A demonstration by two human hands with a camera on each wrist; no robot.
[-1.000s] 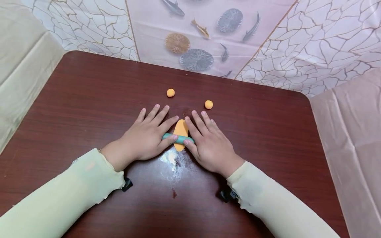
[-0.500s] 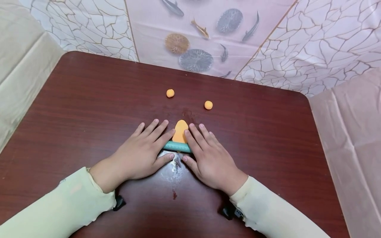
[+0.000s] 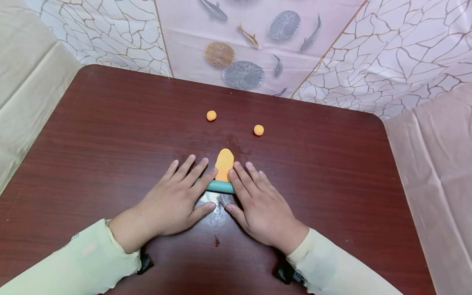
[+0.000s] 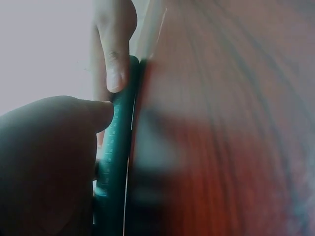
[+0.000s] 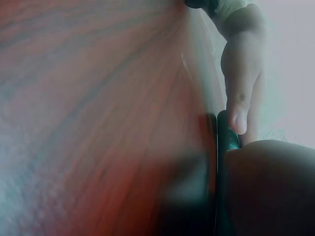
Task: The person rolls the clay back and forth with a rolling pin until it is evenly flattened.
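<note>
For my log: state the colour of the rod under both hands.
The rod is teal green; it shows best in the head view, lying across the near end of the orange dough.

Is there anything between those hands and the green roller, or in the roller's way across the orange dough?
Nothing visible. Both the left hand and right hand press flat on the green roller, which lies at the orange dough's near end.

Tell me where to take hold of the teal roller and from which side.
Grip the teal roller at its two ends, from above, probably best. It lies flat and crosswise at the near end of the flattened orange dough, under the left hand and right hand.
</note>
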